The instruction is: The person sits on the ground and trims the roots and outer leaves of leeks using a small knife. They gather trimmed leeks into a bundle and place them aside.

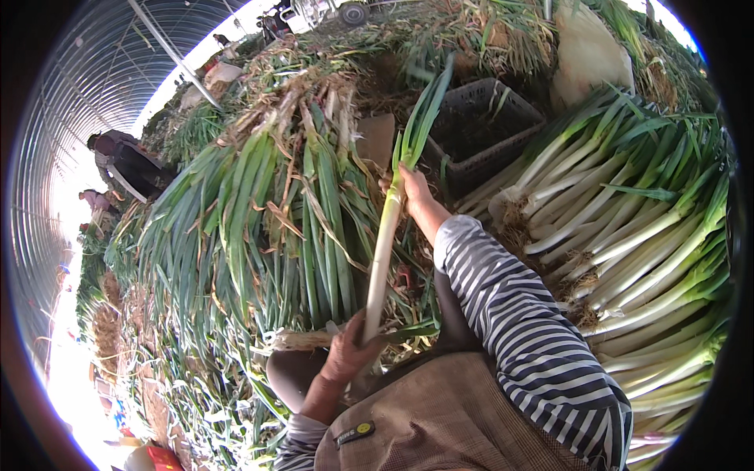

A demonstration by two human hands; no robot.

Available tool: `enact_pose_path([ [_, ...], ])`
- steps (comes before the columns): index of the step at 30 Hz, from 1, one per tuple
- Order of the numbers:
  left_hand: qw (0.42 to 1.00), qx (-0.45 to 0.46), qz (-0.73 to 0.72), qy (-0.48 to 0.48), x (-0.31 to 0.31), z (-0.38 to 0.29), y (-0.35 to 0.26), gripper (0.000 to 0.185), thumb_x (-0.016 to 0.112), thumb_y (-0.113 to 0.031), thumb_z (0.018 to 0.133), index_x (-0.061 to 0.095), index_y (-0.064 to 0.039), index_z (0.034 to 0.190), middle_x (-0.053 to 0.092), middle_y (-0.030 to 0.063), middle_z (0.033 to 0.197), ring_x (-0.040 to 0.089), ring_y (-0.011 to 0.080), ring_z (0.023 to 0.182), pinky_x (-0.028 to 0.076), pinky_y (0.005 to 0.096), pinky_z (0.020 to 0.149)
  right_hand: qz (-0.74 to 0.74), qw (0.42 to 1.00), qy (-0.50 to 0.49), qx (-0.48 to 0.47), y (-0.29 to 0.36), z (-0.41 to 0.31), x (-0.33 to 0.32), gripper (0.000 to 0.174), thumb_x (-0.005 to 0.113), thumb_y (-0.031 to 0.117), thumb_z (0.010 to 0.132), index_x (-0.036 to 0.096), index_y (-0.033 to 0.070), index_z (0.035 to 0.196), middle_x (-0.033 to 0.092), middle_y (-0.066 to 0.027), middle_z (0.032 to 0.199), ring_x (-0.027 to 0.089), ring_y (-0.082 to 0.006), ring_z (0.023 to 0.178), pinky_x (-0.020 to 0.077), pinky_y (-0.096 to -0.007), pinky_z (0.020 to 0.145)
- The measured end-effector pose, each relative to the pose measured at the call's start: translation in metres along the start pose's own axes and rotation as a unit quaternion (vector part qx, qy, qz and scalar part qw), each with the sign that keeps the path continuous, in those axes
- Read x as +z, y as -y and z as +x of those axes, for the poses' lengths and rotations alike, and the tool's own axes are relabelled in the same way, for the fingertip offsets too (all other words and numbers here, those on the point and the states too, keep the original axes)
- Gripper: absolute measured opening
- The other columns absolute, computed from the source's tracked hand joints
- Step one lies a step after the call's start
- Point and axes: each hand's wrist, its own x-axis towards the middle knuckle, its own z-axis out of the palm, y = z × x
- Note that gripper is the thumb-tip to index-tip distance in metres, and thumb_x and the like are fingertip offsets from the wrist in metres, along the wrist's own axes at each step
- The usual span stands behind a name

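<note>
A long green onion (382, 259) slants upward in front of my lap, its white stalk low and its green leaves at the top. My right hand (412, 185) grips it where the white turns to green. Around the lower stalk closes my left hand (349, 348), which hides the root end. A pale, ragged stem end (299, 340) sticks out to the left of that hand; I cannot tell what it belongs to. Left of the held onion lies a large heap of untrimmed green onions (265, 212), roots away from me and leaves toward me.
Cleaned green onions (636, 247) with white stalks are stacked at my right. A dark plastic crate (480, 126) stands beyond my right hand, near a pale sack (592, 56). Stripped leaves (218, 388) litter the ground at left. A bent-over person (126, 162) is farther left.
</note>
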Motion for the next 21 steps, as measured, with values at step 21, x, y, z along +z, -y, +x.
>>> enact_pose_path([
  [21, 0.945, 0.166, 0.047, -0.280, -0.014, 0.202, -0.061, 0.017, 0.073, -0.006, 0.079, 0.062, -0.001, 0.091, 0.065, 0.0045, 0.078, 0.058, 0.0102, 0.069, 0.048, 0.0248, 0.067, -0.182, 0.980, 0.065, -0.043, 0.003, -0.062, 0.041, 0.032, 0.056, 0.036, 0.094, 0.055, 0.005, 0.102, 0.063, -0.0074, 0.081, 0.059, -0.0159, 0.063, 0.0424, -0.0256, 0.054],
])
